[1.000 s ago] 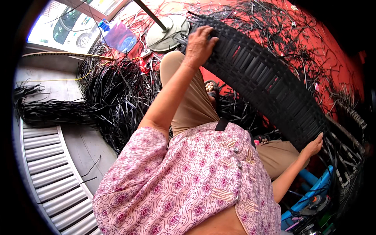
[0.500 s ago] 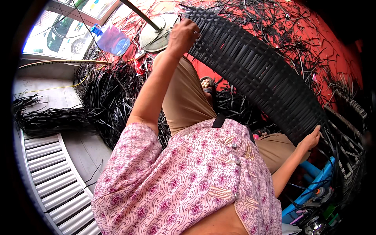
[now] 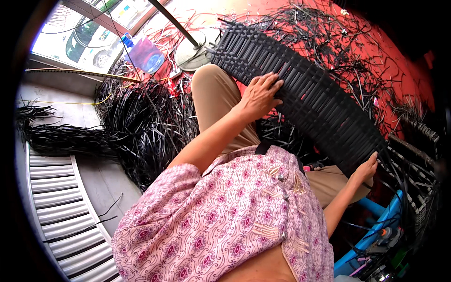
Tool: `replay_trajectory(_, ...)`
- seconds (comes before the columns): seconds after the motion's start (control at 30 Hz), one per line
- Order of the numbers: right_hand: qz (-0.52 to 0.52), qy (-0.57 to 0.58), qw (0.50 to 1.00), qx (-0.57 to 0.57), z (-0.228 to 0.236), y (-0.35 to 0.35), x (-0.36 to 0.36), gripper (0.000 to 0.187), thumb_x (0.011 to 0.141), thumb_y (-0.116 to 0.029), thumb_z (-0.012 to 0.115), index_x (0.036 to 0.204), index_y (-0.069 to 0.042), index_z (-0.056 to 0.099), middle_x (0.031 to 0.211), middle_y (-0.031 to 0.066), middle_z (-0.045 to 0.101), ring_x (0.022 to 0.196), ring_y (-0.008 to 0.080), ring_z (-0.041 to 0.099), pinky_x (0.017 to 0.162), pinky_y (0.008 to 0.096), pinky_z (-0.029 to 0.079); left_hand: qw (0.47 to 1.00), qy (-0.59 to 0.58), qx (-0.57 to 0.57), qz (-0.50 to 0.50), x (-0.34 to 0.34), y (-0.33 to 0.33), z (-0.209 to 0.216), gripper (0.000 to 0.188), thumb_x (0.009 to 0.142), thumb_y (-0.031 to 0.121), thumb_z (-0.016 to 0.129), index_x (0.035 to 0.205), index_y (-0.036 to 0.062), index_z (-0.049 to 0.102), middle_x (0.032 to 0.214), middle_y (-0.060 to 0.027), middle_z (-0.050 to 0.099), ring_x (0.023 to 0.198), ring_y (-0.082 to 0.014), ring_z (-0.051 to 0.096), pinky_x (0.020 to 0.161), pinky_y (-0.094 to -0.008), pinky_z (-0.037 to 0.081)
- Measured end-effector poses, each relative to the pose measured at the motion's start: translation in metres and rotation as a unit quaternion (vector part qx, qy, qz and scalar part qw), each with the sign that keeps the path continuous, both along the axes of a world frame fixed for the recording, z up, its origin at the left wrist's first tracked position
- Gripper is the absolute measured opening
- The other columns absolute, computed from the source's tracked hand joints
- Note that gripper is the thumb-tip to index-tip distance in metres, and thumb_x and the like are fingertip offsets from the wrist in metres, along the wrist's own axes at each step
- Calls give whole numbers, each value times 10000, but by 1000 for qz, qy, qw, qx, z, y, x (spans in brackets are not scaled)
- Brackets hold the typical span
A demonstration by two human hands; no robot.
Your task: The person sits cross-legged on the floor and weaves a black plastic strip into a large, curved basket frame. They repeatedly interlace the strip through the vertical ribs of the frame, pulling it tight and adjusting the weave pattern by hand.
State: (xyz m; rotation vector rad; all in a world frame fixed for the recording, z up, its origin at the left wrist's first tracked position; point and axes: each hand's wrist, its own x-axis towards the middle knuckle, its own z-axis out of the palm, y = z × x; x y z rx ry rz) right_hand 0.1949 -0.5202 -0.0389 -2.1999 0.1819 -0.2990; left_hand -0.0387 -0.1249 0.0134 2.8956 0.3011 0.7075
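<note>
A long, curved panel woven from black flat strips point(image 3: 312, 96) slants across from the upper middle to the lower right, over my legs. My left hand point(image 3: 260, 96) rests on its near edge, left of the middle, with the fingers stretched out over the weave. At the panel's lower right end, my right hand point(image 3: 365, 168) grips the edge, thumb on top and the other fingers hidden beneath. Loose strip ends stick out at the far upper end.
A big heap of black strips point(image 3: 145, 127) lies to my left, beside a white slatted frame point(image 3: 61, 192). A clear blue water jug point(image 3: 146, 55) and a round stand base point(image 3: 192, 54) are at the back. Strip scraps cover the red floor point(image 3: 361, 56). A blue stool-like piece point(image 3: 371, 235) is at lower right.
My left hand has come down from the panel's far upper end to its near edge, toward the middle. The panel has shifted slightly; my right hand keeps its grip at the lower end.
</note>
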Motion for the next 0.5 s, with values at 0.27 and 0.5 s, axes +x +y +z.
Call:
replay_trajectory(0.27,35,-4,999,-2,-10,-14,9,650,990,-528,489,1247,50,638,1259,269,632,1165,398,602,1004,410,452,989,-12,-79,-123,29,-59,15,673,801,422,750,1341,76,548,1368,-168,495,1308,-344,449,1087,-475,330)
replay_trajectory(0.5,20,3,998,-63,2,-4,-10,565,1027,-450,463,1196,60,639,1189,296,642,1108,447,606,956,453,469,990,-38,-80,-113,50,-44,13,651,779,404,763,1284,35,584,1299,-147,521,1315,-319,444,1123,-463,316)
